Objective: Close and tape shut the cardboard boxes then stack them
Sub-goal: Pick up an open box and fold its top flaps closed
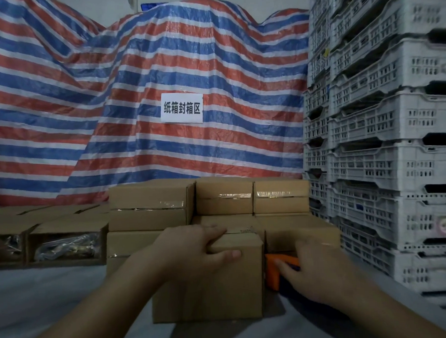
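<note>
A left hand [195,244] clasps the top front edge of a closed brown cardboard box [209,280] on a grey tabletop [55,301], thumb on its front face. The right hand [315,270] grips an orange tape dispenser [275,272] at the box's right side. Taped brown cartons [218,202] stand stacked behind, open cartons [47,242] to the left, grey plastic crates [385,139] to the right, against a red-white-blue striped tarpaulin [109,97].

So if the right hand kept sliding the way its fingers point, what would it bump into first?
Probably the cardboard box under the left hand. The right hand rests on an orange tape dispenser and points left toward the box's side, though depth is hard to judge.
</note>
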